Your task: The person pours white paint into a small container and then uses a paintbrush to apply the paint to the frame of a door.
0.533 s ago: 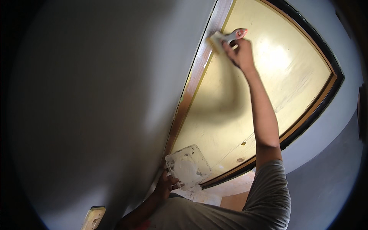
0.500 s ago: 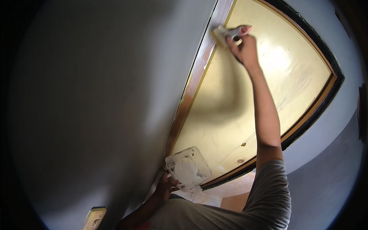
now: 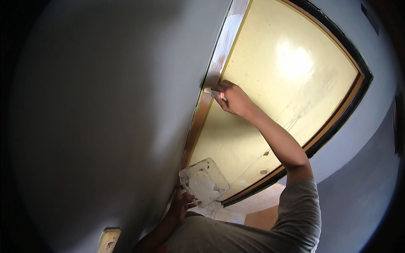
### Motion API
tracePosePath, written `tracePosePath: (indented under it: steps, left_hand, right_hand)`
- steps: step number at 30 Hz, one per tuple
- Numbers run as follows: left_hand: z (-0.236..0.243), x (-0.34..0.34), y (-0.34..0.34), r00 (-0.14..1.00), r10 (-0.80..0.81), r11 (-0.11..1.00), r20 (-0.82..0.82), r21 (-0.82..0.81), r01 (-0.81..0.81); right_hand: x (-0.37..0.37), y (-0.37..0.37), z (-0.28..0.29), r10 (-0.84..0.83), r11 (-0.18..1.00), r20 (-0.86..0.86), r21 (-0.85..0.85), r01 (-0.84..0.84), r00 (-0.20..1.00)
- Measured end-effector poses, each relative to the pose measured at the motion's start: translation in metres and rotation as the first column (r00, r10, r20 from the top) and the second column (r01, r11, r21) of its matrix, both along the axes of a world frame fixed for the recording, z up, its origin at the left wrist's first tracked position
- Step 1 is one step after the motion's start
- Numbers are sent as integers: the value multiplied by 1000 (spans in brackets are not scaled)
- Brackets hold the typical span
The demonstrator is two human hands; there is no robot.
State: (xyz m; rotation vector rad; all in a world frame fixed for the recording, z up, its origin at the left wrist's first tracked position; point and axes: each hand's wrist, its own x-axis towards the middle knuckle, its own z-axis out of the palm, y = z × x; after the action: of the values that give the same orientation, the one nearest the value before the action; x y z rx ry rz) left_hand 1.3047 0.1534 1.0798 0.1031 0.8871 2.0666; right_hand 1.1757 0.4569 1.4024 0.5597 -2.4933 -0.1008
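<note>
My right hand (image 3: pixel 234 99) is closed around a paintbrush (image 3: pixel 214 92), its pale tip against a long narrow wooden frame strip (image 3: pixel 197 126). Above the brush the strip bears streaky white paint (image 3: pixel 230 31); lower down it is bare brown. Alongside lies a glossy pale-yellow door panel (image 3: pixel 261 67). Low down, near the strip's bottom end, my left hand (image 3: pixel 180 204) grips a square, clear plastic tub (image 3: pixel 218 173) by its lower edge. White paint (image 3: pixel 201 185) covers part of the tub's inside. Some left fingers are hidden behind the tub.
A grey wall (image 3: pixel 105 105) runs close along the strip's left side. At its bottom sits a yellowish switch plate (image 3: pixel 109 241). Black trim (image 3: pixel 356 61) and brown edging border the panel's far right, beside a bluish-grey wall (image 3: pixel 358 168).
My right hand has moved down and left along the strip with the paintbrush. More white shows on the strip's upper part. My left hand and the tub have barely shifted.
</note>
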Motion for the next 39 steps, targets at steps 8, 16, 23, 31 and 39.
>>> tracePosePath:
  steps: [8, 16, 23, 31, 39]
  left_hand:
    - [1, -4, 3, 999, -29, 997, -44, -73, 25]
    - [9, -3, 5, 997, -29, 994, -69, -110, 21]
    - [-2, -6, 9, 994, -71, 994, -77, -89, 64]
    - [2, -11, 17, 995, -91, 989, -30, -115, 87]
    - [-10, -17, 9, 995, -95, 992, 10, -88, 95]
  right_hand:
    - [2, 9, 70, 32, 997, -423, 83, 4, 905]
    - [8, 13, -66, 57, 991, -93, 122, -46, 994]
    - [-11, 32, -3, -19, 969, -284, -243, -52, 959]
    - [-32, 54, -68, -63, 973, -73, -226, 45, 995]
    - [-34, 31, -46, -147, 951, -119, -289, 107, 982]
